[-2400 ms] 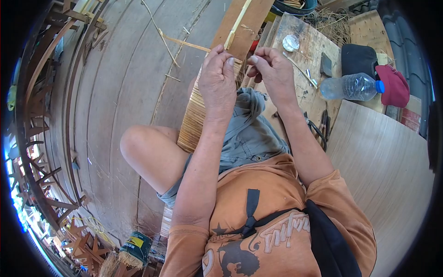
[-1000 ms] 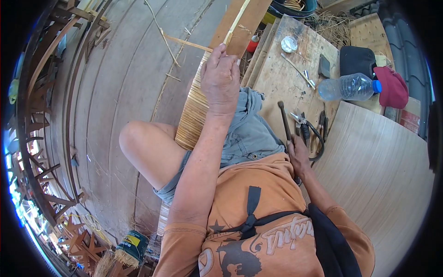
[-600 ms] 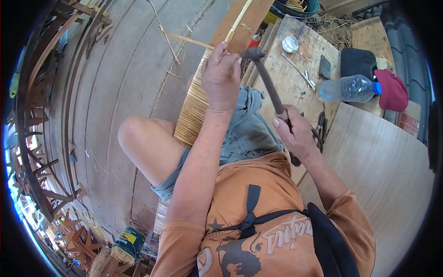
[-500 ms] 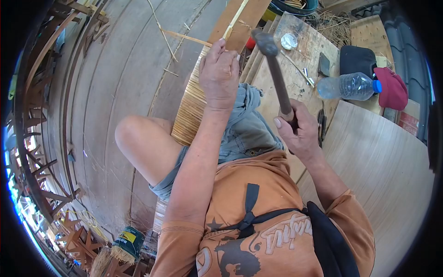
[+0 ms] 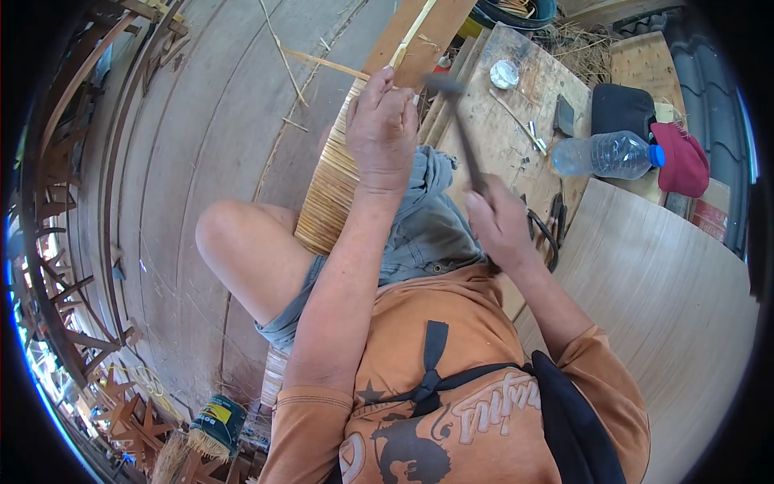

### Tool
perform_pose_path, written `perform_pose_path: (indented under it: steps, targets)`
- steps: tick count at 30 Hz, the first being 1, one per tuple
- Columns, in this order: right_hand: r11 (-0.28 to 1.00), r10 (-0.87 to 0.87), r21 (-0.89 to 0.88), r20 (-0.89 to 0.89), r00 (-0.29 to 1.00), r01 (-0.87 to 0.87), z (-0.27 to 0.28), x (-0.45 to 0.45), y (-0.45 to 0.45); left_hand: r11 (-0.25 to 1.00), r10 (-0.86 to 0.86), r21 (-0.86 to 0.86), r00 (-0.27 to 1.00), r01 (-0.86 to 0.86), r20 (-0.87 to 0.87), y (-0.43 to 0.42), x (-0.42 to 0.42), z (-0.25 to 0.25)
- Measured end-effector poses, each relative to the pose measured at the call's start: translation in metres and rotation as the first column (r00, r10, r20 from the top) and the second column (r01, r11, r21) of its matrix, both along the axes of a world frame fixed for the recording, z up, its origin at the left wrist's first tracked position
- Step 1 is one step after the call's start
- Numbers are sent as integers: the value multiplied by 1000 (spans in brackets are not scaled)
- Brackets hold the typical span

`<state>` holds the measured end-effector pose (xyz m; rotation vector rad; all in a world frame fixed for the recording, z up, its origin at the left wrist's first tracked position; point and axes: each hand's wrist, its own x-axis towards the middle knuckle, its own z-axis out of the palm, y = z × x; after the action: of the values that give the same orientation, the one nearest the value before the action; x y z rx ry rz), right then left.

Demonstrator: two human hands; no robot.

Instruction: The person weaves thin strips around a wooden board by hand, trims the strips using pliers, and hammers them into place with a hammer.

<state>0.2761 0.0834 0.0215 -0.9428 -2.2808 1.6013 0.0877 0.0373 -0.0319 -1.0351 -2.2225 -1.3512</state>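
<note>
My left hand [image 5: 382, 133] is closed at the upper end of a long board wrapped with pale cane strips [image 5: 330, 189]. Its fingers pinch a thin cane strip [image 5: 322, 61] where it meets the board. Another pale strip [image 5: 414, 32] runs lengthwise over the bare brown board [image 5: 403, 50] beyond my fingertips. In my right hand [image 5: 501, 222] is a hammer [image 5: 465, 137] with a dark handle. Its head is blurred and hangs just right of my left fingers, apart from them.
To the right, a wooden bench [image 5: 516, 117] bears a white lid [image 5: 504, 74], a water bottle [image 5: 609, 154], a red cap [image 5: 680, 159], a black case [image 5: 622, 110] and pliers [image 5: 558, 218]. Nearby is a smooth wood panel [image 5: 645, 298]. A green container [image 5: 218, 423] with fibres stands lower left.
The hammer has swung left and down toward my left hand, and my right hand has moved slightly left with it. My left hand stays in place.
</note>
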Motion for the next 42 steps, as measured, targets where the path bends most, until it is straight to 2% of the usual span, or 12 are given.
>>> perform_pose_path:
  steps: [1, 2, 5, 8, 11, 18, 21, 29, 35, 37, 40, 42]
  targets:
    - [992, 90, 64, 230, 969, -107, -3, -6, 10, 1000, -2, -2, 1000, 2, -1, -1, 1, 0]
    - [993, 85, 62, 229, 970, -102, -5, -1, 9, 1000, -1, -29, 1000, 1, 1, -2, 2, 1]
    - [992, -80, -98, -50, 996, 75, -4, 6, 3, 999, 7, -46, 1000, -6, 22, -1, 2, 1]
    - [997, -73, -53, -181, 981, 65, -3, 9, -3, 1000, 3, -19, 999, -2, 40, 0, 0, -1]
    - [997, -1, -78, 192, 981, 16, -14, 0, 9, 1000, -12, -10, 999, 12, 29, -2, 3, -4]
    - [957, -225, -235, -222, 949, 172, -5, -28, 20, 990, -74, -108, 992, 86, 106, -8, 4, 21]
    - [966, -257, -78, -148, 955, 248, -11, -61, 34, 987, -105, -110, 984, 121, 141, -11, 5, 21]
    - [957, -285, -116, -224, 932, 265, -43, -114, 46, 986, -124, -91, 983, 137, 137, -15, 2, 21]
    - [958, -278, 17, -196, 940, 287, -52, -119, 45, 988, -155, 60, 942, 144, 296, -18, -1, 26]
    - [962, -270, -1, -173, 947, 274, -45, -119, 44, 961, -208, 261, 854, 89, 477, -21, -4, 29]
    - [964, -265, -3, -127, 956, 267, -44, -119, 45, 913, -229, 408, 818, -7, 528, -25, -21, 29]
    - [963, -266, 18, -118, 957, 269, -43, -120, 46, 926, -115, 363, 840, -102, 531, -32, -34, 36]
